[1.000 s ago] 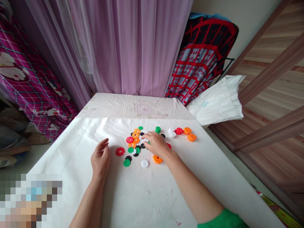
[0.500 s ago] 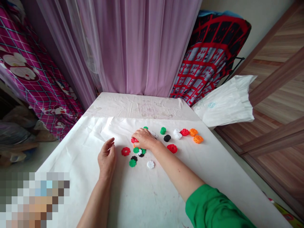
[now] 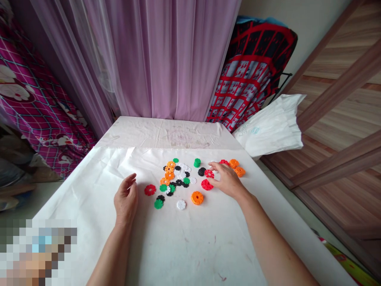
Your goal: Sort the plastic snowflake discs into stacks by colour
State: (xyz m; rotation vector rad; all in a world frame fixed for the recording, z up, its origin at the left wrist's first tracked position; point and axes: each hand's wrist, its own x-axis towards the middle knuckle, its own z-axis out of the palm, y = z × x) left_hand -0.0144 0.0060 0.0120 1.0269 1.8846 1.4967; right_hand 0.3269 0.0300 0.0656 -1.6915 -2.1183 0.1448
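Several flower-shaped plastic discs in red, orange, green, black and white lie in a loose pile (image 3: 175, 176) on a white-covered table (image 3: 178, 246). My right hand (image 3: 228, 180) reaches over the right side of the pile, and its fingertips pinch a red disc (image 3: 209, 173) just above another red disc (image 3: 206, 184). Orange discs (image 3: 237, 167) lie just beyond that hand. My left hand (image 3: 126, 198) rests on its edge on the cloth, fingers loosely apart and holding nothing. A lone red disc (image 3: 150, 190) lies just to its right.
An orange disc (image 3: 197, 197), a white disc (image 3: 181, 204) and a green disc (image 3: 158, 204) lie nearest me. A purple curtain (image 3: 166, 59) hangs behind the table. A red and black blanket (image 3: 253, 67) and a white bag (image 3: 270, 127) sit at the right.
My right hand went left into the pile, closed on a red disc and moved right with it to the other red disc. My left hand has stayed put.
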